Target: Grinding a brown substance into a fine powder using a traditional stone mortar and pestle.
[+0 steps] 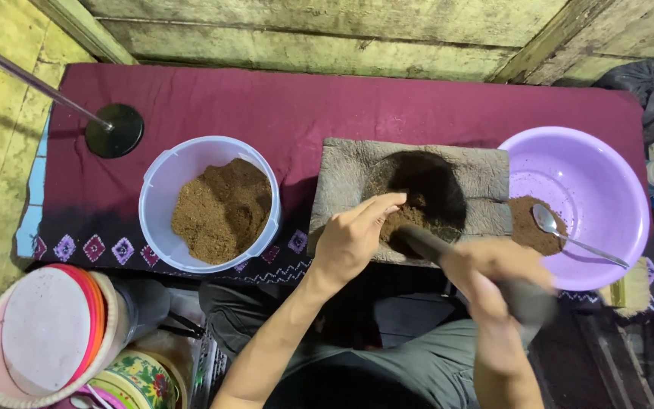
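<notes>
A grey stone mortar slab [342, 170] with a dark round hollow lies on the maroon cloth. Brown ground powder [406, 220] sits in the hollow. My right hand [493, 276] grips a dark pestle [425, 244] whose tip rests in the powder; the hand is blurred with motion. My left hand [353, 235] rests on the near rim of the mortar, fingers curled over the hollow's edge beside the pestle tip, holding nothing.
A pale blue tub [160, 182] of brown powder stands to the left. A purple basin [607, 182] with some powder and a metal spoon [562, 231] is at right. A black stand base [115, 130] sits far left. Stacked coloured plates [47, 333] lie at lower left.
</notes>
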